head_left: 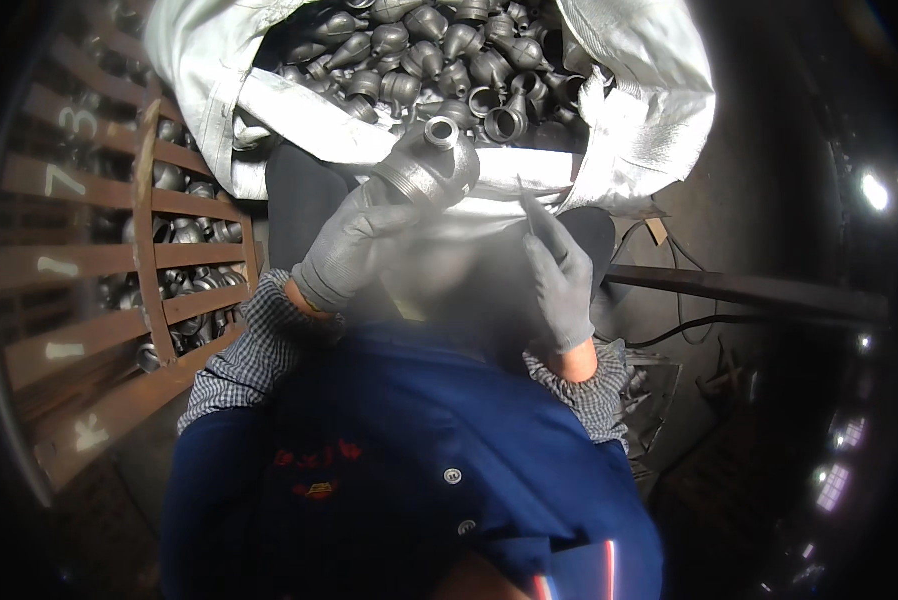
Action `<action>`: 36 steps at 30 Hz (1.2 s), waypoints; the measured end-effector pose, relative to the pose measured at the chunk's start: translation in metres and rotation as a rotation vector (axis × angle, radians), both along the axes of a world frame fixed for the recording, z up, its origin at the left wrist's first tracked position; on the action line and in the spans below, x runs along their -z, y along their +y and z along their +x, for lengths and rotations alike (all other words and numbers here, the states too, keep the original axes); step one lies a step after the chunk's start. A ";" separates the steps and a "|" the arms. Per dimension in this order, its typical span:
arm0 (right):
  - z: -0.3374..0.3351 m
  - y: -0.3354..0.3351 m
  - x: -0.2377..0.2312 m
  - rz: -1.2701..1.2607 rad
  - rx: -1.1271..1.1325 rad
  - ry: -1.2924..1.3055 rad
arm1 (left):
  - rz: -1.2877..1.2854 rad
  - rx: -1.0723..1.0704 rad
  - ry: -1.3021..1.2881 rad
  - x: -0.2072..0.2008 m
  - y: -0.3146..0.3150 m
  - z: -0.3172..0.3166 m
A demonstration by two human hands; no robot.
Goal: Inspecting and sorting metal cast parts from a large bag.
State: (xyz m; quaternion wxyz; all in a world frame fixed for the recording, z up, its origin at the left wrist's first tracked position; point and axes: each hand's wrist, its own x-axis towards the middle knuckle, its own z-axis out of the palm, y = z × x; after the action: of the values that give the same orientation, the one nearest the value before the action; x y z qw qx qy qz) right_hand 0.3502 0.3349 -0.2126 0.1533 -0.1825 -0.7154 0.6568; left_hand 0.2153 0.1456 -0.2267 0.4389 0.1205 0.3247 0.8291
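Workshop or factory floor, metal parts. Beyond the left hand point(349, 248) and right hand point(566, 285), both in grey knit gloves: one large white woven sack point(659, 110), open-mouthed, heaped with dark grey bulbous metal fittings point(424, 57). Left of the hands: one brown slatted crate point(69, 265), white-marked, holding similar fittings. Right of them: black cables point(714, 319), dingy floor point(734, 235). Nearer than the hands: dark blue buttoned work coat point(419, 420).

Fisheye head view — directed downward over the blue jacket point(419, 400), the left hand point(347, 250) and right hand point(561, 285) at close range.
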 end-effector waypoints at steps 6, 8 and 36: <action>-0.001 -0.010 -0.035 -0.113 -0.256 -0.213 | -0.145 -0.012 0.088 -0.003 -0.001 0.000; -0.004 -0.009 -0.038 -0.145 -0.305 -0.271 | -0.157 0.008 0.088 -0.004 -0.003 -0.001; -0.012 -0.028 -0.042 0.994 -0.253 -0.114 | -0.201 -0.042 0.026 -0.010 -0.002 0.009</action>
State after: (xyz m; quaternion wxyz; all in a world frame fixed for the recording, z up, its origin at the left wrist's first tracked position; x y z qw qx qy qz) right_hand 0.3387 0.3070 -0.1706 0.1018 -0.0353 -0.9648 0.2400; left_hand 0.2245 0.1439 -0.2163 0.4272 0.0800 0.4144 0.7996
